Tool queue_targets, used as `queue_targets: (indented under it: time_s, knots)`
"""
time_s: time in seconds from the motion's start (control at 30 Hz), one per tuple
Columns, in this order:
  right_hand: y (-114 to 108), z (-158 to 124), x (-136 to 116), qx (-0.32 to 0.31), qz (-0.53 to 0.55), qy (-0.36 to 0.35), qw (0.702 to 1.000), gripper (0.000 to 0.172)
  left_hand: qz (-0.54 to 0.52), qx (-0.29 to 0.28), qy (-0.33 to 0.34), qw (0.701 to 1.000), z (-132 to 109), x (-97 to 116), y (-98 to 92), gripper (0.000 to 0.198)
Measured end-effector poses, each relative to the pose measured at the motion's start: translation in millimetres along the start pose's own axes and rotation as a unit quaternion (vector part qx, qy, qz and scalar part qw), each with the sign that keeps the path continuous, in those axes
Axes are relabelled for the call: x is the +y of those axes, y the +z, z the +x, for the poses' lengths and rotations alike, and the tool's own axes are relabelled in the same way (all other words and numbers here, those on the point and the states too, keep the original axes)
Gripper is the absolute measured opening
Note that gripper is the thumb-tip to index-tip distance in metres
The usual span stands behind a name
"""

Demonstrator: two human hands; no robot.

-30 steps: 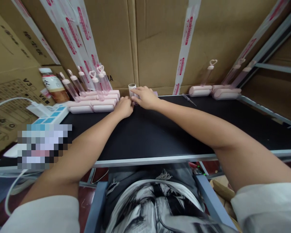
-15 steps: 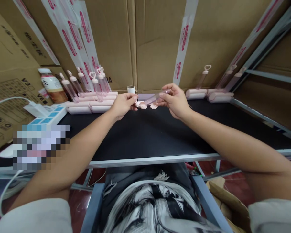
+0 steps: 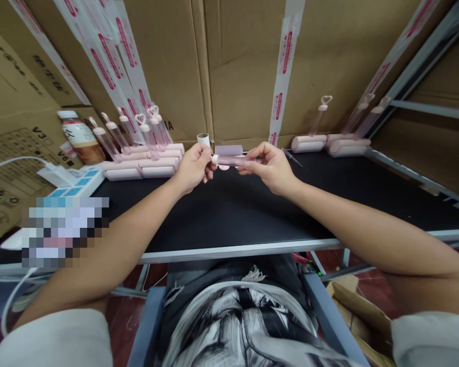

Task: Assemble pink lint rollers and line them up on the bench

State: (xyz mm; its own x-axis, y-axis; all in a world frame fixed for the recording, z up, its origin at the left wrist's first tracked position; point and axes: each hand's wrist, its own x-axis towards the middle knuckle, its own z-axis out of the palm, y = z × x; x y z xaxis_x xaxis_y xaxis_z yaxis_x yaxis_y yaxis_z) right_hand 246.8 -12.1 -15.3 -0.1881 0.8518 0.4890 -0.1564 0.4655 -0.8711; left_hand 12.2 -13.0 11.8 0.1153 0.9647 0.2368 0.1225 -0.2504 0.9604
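A clear pink tube (image 3: 231,160) lies level between my two hands over the back of the black table. My left hand (image 3: 195,165) is closed on the pale pink cap at the tube's left end. The fingers of my right hand (image 3: 270,165) pinch the tube near its right end. Behind the tube sits a mauve block (image 3: 228,150), and a small pink disc (image 3: 224,167) shows just beneath it. A short white roll (image 3: 203,139) stands behind my left hand.
Several tubes with heart-shaped tops (image 3: 148,137) stand on pink cases (image 3: 158,168) at the left; similar ones are on cases (image 3: 309,143) at the right. A bottle (image 3: 82,137), a power strip (image 3: 76,181) and thin scissors-like tool (image 3: 292,158) are also on the table (image 3: 237,219).
The tube has turned from slanted to level, and its cap end now meets my left fingers. My right hand has lowered slightly. The thin tool behind it shows more.
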Motion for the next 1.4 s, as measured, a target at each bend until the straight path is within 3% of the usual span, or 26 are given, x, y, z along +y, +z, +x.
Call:
queue_targets:
  time_s: [0.1, 0.2, 0.37, 0.53, 0.73, 0.87, 1.13, 1.2, 1.3, 1.4]
  knots:
    - [-8.3, -1.1, 0.0, -0.052, -0.154, -0.058, 0.985, 0.05, 0.007, -0.041, 0.011, 0.999, -1.4, 0.6, -2.5, 0.025]
    - [-16.7, -1.9, -4.6, -0.119, -0.326, -0.123, 0.93, 0.028, 0.016, -0.103, 0.017, 0.994, -3.1, -0.6, -5.2, 0.029]
    - [-16.4, -5.9, -17.0, -0.247, -0.481, -0.111, 0.834, 0.042, 0.04, -0.189, 0.006, 0.981, -8.1, -3.2, -5.5, 0.04]
    - [-4.9, -14.2, -23.9, -0.248, -0.57, -0.102, 0.777, 0.037, 0.049, -0.243, -0.029, 0.968, -13.3, -3.5, -3.0, 0.048]
    - [7.6, -22.4, -25.7, -0.215, -0.635, -0.074, 0.739, 0.04, -0.006, -0.2, -0.065, 0.978, -16.8, -7.8, 4.0, 0.049]
    - [10.6, -23.7, -24.8, -0.209, -0.638, -0.063, 0.738, 0.038, -0.032, -0.176, -0.08, 0.981, -20.0, -8.0, 10.9, 0.047]
    - [7.1, -22.7, -17.6, -0.215, -0.611, -0.055, 0.76, 0.033, 0.013, -0.16, -0.032, 0.987, -21.4, -16.2, 17.1, 0.047]
    - [4.7, -21.3, -13.2, -0.215, -0.58, -0.056, 0.784, 0.032, 0.011, -0.168, -0.024, 0.985, -20.9, -19.5, 17.0, 0.049]
    - [0.1, -17.3, -6.1, -0.22, -0.48, -0.057, 0.848, 0.03, 0.001, -0.183, -0.001, 0.983, -19.9, -24.3, 16.8, 0.057]
    - [-3.1, -13.3, -0.5, -0.247, -0.316, -0.018, 0.916, 0.043, -0.003, -0.192, 0.045, 0.98, -19.0, -27.9, 17.1, 0.064]
